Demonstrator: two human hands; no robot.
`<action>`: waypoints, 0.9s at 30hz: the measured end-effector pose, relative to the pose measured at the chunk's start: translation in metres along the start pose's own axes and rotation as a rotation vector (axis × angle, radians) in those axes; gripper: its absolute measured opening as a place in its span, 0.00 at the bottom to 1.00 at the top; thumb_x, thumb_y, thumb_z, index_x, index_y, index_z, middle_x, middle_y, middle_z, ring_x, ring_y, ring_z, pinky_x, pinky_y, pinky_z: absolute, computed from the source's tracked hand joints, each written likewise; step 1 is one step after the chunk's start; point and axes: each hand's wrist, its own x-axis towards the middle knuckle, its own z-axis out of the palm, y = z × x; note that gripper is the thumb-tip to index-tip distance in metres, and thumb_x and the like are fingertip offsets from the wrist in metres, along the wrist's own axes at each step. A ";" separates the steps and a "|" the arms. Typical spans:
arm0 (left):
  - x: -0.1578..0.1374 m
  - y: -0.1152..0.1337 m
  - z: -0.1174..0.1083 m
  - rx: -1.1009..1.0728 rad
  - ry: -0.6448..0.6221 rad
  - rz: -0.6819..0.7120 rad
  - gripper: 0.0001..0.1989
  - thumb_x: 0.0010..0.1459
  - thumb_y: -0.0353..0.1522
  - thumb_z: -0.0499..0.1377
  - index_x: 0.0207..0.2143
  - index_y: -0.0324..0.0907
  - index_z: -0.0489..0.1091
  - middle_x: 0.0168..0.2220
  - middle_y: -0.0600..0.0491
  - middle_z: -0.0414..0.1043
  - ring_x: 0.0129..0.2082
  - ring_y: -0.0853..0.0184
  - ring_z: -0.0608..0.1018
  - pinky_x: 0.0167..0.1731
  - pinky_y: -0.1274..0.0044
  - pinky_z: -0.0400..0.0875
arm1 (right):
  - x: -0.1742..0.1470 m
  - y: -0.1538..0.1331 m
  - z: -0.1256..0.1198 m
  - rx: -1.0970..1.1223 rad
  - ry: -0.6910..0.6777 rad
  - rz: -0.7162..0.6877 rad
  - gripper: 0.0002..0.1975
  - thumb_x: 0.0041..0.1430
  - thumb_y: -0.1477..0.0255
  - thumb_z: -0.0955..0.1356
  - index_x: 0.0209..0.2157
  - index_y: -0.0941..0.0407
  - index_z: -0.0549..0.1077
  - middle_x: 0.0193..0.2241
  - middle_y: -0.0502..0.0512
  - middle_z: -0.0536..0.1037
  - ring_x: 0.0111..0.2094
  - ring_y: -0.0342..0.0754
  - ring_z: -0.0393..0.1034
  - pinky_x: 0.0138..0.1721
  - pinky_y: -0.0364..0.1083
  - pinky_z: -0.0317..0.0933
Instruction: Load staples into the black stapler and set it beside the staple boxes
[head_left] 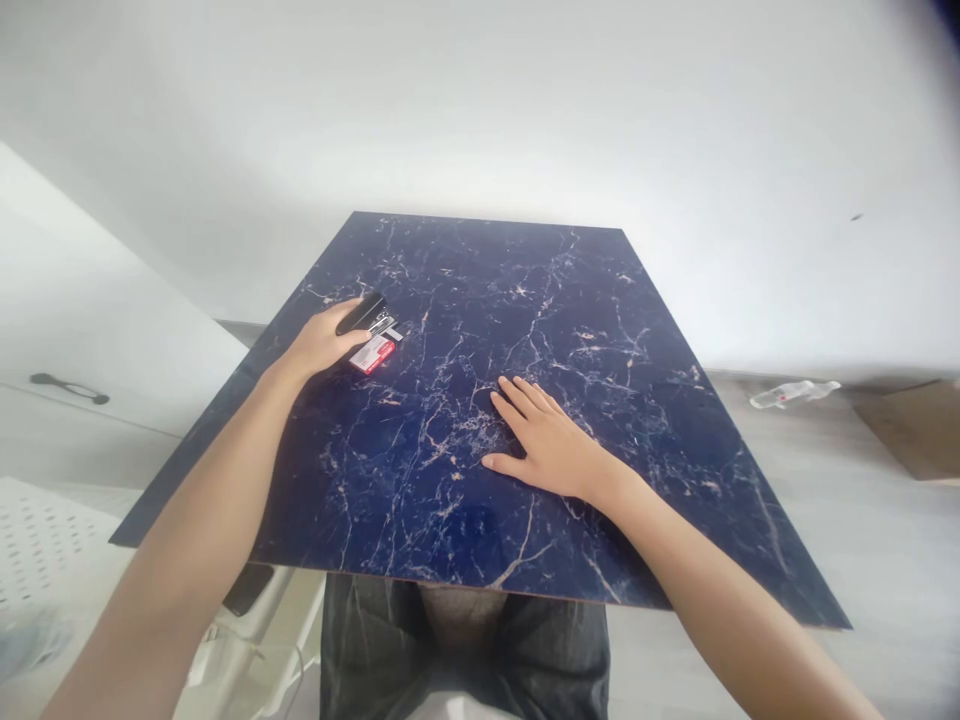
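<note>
My left hand (330,337) is closed around a black stapler (363,314) on the left part of the blue marbled table (450,520). Silver metal shows at the stapler's near right side, by my thumb. Just in front of it lies a small red and white box (373,354), close to my thumb; its print is too small to read. Flat on the tabletop, right of the middle, my right hand (551,440) rests with its fingers apart and nothing in it.
A white wall (480,120) stands behind the table's far edge. To the left is a white cabinet with a dark handle (69,388). On the floor at right lie a clear plastic bottle (795,393) and a brown cardboard box (915,428). My legs are under the near edge.
</note>
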 end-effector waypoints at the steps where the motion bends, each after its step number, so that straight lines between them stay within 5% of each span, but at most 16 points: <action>1: 0.001 0.002 0.003 -0.016 0.002 0.018 0.36 0.58 0.45 0.62 0.67 0.46 0.68 0.68 0.51 0.67 0.67 0.48 0.70 0.69 0.60 0.58 | 0.000 0.000 0.000 0.002 -0.004 0.003 0.53 0.65 0.36 0.58 0.76 0.59 0.51 0.77 0.63 0.41 0.77 0.66 0.33 0.75 0.65 0.36; 6: -0.004 0.022 0.015 -0.096 -0.023 0.085 0.33 0.56 0.43 0.64 0.64 0.45 0.72 0.67 0.51 0.69 0.66 0.49 0.72 0.70 0.61 0.58 | -0.001 -0.001 -0.002 0.003 -0.011 0.005 0.53 0.65 0.36 0.58 0.76 0.61 0.52 0.77 0.66 0.41 0.77 0.67 0.34 0.75 0.66 0.38; 11: -0.019 0.061 0.031 -0.144 -0.196 0.283 0.29 0.61 0.40 0.63 0.64 0.45 0.72 0.67 0.48 0.69 0.66 0.49 0.71 0.68 0.56 0.60 | -0.002 -0.001 -0.004 0.022 0.017 -0.010 0.49 0.66 0.38 0.60 0.75 0.57 0.54 0.77 0.66 0.46 0.76 0.68 0.38 0.74 0.69 0.42; 16: -0.050 0.115 0.062 -0.184 -0.316 0.492 0.26 0.63 0.37 0.61 0.63 0.46 0.73 0.68 0.46 0.68 0.66 0.50 0.71 0.66 0.54 0.64 | -0.003 0.001 -0.018 0.126 0.222 0.078 0.30 0.73 0.54 0.62 0.68 0.56 0.65 0.64 0.68 0.73 0.65 0.65 0.67 0.65 0.65 0.62; 19: -0.067 0.136 0.072 -0.121 -0.391 0.572 0.26 0.65 0.38 0.61 0.64 0.47 0.72 0.71 0.45 0.63 0.69 0.48 0.67 0.67 0.52 0.62 | -0.004 0.006 -0.027 0.225 0.318 0.082 0.20 0.70 0.66 0.66 0.61 0.55 0.70 0.55 0.63 0.79 0.54 0.60 0.76 0.56 0.59 0.69; 22: -0.070 0.137 0.065 -0.101 -0.460 0.574 0.30 0.65 0.44 0.62 0.68 0.49 0.67 0.74 0.45 0.57 0.72 0.45 0.61 0.68 0.49 0.59 | -0.003 0.008 -0.030 0.304 0.273 -0.027 0.14 0.65 0.71 0.69 0.52 0.53 0.74 0.48 0.57 0.80 0.46 0.54 0.77 0.50 0.53 0.70; 27: -0.051 0.112 0.037 -0.121 -0.600 0.503 0.22 0.69 0.44 0.58 0.63 0.55 0.72 0.74 0.51 0.58 0.74 0.45 0.57 0.69 0.48 0.58 | 0.001 0.007 -0.021 0.333 0.259 -0.029 0.08 0.65 0.72 0.70 0.46 0.54 0.75 0.40 0.54 0.79 0.39 0.51 0.75 0.43 0.49 0.69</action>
